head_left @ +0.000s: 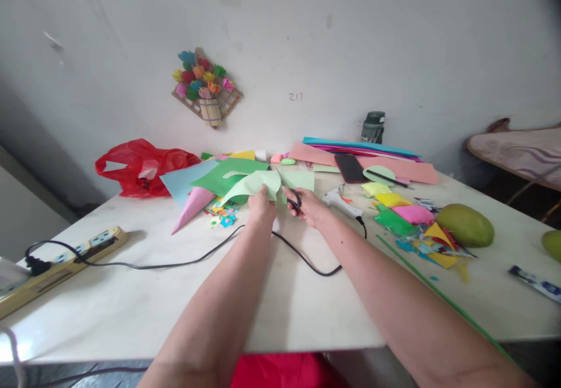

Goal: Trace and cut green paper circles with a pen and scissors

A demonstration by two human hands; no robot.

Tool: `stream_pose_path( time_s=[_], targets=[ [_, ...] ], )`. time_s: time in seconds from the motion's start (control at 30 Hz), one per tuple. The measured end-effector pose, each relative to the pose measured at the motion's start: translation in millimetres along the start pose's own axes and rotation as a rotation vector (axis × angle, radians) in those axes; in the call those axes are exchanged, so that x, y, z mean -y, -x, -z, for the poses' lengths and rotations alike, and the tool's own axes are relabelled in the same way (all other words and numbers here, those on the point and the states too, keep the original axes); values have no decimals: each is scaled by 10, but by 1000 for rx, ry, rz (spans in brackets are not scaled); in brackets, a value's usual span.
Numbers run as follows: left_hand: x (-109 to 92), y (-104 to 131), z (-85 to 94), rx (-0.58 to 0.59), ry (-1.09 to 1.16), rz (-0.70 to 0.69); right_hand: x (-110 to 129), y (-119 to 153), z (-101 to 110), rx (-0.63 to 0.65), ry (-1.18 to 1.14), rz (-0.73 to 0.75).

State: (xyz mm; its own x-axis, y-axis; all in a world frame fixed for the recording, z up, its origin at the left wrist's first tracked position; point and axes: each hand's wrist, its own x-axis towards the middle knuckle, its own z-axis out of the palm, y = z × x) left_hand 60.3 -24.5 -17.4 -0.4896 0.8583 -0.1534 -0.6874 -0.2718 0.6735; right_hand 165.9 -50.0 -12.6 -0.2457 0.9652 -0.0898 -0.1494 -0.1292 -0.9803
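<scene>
Near the middle of the table, my left hand (262,204) pinches a pale green paper sheet (252,184) with a curved outline. Just to its right, my right hand (307,205) is closed on black-handled scissors (294,201), whose blades are at the right edge of the paper. Another pale green piece (302,180) lies behind the scissors. Dark green paper (219,175), a light blue sheet (184,180) and a pink paper cone (193,207) are left of my left hand.
A white glue gun (344,204) with a black cord lies right of my right hand. Farther right are a phone (349,168), clay packets (412,214), paper scraps and a green fruit (465,225). A red bag (144,169) and power strip (65,268) are at left.
</scene>
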Motion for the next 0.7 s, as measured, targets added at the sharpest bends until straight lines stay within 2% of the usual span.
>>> stream_pose_path(
  time_s=[0.7],
  targets=[
    [41, -6, 9, 48, -4, -3, -1, -20, 21, -7, -5, 23]
  ],
)
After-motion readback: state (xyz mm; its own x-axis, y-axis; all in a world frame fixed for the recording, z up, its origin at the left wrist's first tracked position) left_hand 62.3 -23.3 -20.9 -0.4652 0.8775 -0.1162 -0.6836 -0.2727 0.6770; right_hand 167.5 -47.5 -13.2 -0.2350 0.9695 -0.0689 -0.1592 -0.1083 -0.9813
